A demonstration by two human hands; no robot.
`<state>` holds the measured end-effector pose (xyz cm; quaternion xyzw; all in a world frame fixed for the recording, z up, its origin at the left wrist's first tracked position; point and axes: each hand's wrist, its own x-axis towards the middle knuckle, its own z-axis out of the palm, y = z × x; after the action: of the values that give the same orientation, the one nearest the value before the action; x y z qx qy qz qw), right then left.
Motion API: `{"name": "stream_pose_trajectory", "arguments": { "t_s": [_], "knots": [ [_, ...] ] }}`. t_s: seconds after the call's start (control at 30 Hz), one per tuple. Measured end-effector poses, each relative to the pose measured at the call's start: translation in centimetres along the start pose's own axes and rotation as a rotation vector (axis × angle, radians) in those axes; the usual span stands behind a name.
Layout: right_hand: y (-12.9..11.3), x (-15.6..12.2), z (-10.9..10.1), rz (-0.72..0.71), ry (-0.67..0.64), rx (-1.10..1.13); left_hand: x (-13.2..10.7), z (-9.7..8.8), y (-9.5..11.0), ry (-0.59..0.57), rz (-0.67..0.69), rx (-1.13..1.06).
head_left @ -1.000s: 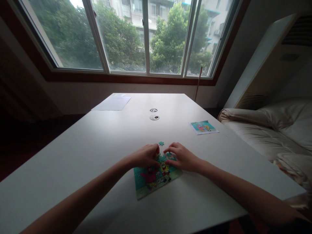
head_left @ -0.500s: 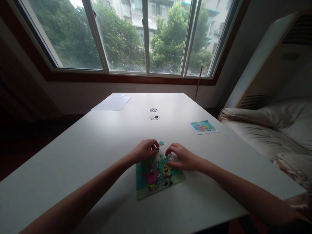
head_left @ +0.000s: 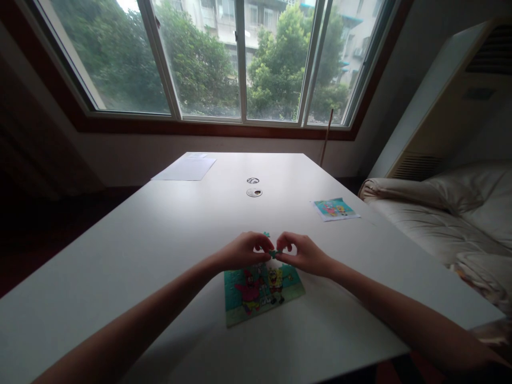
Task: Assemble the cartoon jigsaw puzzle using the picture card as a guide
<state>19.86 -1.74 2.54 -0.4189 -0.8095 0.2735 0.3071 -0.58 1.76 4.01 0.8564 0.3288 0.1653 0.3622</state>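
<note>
A cartoon jigsaw puzzle [head_left: 262, 290] lies flat on the white table [head_left: 160, 240] in front of me. Above its far edge my left hand [head_left: 244, 250] and my right hand [head_left: 302, 254] meet, fingers curled. Both pinch one small teal puzzle piece [head_left: 272, 253] between their fingertips, held just above the puzzle. Another loose teal piece [head_left: 266, 233] peeks out behind my left fingers, mostly hidden.
A small printed picture card [head_left: 335, 208] lies to the right on the table. A pale sheet [head_left: 184, 168] rests at the far left corner. Two round cable ports [head_left: 253, 192] sit mid-table. A cushioned sofa [head_left: 448, 213] stands right of the table, windows behind.
Both hands lifted off the puzzle's far edge and came together, now pinching a small teal piece between them. The puzzle shows more of its upper part.
</note>
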Motion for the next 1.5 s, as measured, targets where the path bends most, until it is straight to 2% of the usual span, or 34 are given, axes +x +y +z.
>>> {"name": "stream_pose_trajectory", "arguments": {
  "t_s": [0.3, 0.43, 0.57, 0.73, 0.9, 1.03, 1.2, 1.5],
  "knots": [
    [0.3, 0.1, -0.2, 0.030, 0.084, 0.025, 0.5, 0.7, -0.3, 0.052, -0.034, 0.017],
    [0.8, 0.3, -0.4, 0.047, 0.106, -0.120, 0.1, 0.5, -0.3, 0.088, -0.023, 0.137],
    [1.6, 0.4, -0.6, 0.011, 0.114, -0.288, -0.4, 0.3, -0.1, 0.027, 0.018, 0.241],
    [1.8, 0.3, -0.6, -0.052, 0.076, -0.337, -0.6, 0.3, 0.2, -0.016, 0.051, 0.287],
    [1.1, 0.1, -0.3, -0.098, 0.012, -0.319, -0.2, 0.5, -0.3, 0.017, 0.066, 0.247],
    [0.5, 0.0, -0.2, -0.118, -0.018, -0.263, 0.1, 0.8, -0.5, 0.086, 0.048, 0.182],
    [0.2, -0.1, -0.1, -0.067, 0.038, -0.152, 0.2, 0.6, -0.1, 0.156, 0.071, 0.058],
    [1.2, 0.8, -0.7, 0.160, -0.004, 0.373, 0.6, -0.5, 0.2, 0.263, 0.150, -0.028]
  ]
}}
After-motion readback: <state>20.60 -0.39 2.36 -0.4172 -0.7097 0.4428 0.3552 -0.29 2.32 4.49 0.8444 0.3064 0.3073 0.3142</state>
